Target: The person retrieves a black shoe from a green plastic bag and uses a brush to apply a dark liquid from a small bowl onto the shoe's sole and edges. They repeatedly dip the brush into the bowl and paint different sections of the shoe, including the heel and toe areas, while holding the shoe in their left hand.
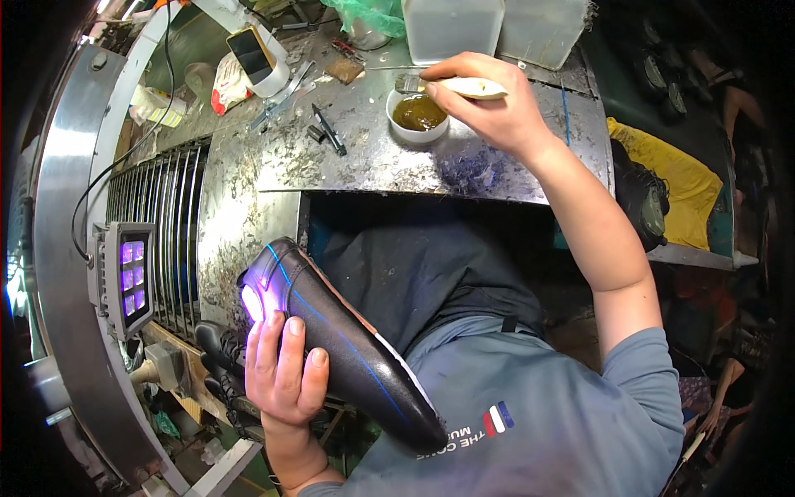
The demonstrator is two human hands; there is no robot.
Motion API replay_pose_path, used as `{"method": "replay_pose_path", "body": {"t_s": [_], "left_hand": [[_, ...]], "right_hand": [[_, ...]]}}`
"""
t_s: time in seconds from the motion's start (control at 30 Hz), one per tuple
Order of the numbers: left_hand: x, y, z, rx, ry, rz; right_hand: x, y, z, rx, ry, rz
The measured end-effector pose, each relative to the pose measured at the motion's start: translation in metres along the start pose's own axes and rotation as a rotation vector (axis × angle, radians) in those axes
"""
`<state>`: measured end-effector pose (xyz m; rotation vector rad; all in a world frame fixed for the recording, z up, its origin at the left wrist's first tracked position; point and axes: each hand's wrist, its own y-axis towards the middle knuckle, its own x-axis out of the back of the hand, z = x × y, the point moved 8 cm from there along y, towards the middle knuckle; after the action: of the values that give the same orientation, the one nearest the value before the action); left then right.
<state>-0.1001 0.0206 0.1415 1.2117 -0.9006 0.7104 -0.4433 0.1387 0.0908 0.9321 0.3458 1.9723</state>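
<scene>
My left hand (286,364) grips a black leather shoe (352,352), its fingers pressed against the side near the heel. The shoe lies tilted on its side over my lap, toe toward my shirt. A blue line runs along its side above the sole, and violet light shines on the heel. In my right hand (501,99) is a flat paintbrush with a pale handle (474,87), pinched between thumb and fingers. Its bristles are over the far rim of a small white bowl (396,126); whether they touch it I cannot tell. Amber-brown liquid (419,113) fills part of the bowl.
A lamp (132,277) glowing violet stands at the left beside a metal grille (157,224). On the stained metal bench (364,174) lie a black marker (330,131) and a phone (250,55) in a holder. Translucent bins (454,33) stand behind the bowl. A yellow cloth (671,182) is at right.
</scene>
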Motion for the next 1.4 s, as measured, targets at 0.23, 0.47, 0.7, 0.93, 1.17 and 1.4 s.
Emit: {"method": "replay_pose_path", "body": {"t_s": [0.23, 0.47, 0.7, 0.93, 1.17, 1.4], "left_hand": [[0.003, 0.000, -0.002, -0.017, 0.033, 0.005], [0.004, -0.001, -0.002, -0.033, 0.061, 0.015], [0.007, -0.002, -0.004, -0.053, 0.077, 0.032], [0.007, 0.002, -0.003, -0.071, 0.057, 0.061], [0.004, 0.005, -0.004, -0.094, 0.042, 0.109], [0.007, -0.008, -0.004, -0.095, 0.037, 0.045]], "right_hand": [[-0.007, -0.007, 0.002, 0.011, 0.013, 0.045], [-0.010, -0.014, 0.004, -0.008, -0.019, 0.047], [-0.016, -0.027, -0.016, -0.090, -0.017, 0.063], [-0.013, -0.032, 0.017, -0.147, 0.371, 0.127], [-0.040, -0.062, 0.080, -0.117, 0.689, 0.353], [-0.045, -0.054, 0.108, 0.014, 0.725, 0.278]]}}
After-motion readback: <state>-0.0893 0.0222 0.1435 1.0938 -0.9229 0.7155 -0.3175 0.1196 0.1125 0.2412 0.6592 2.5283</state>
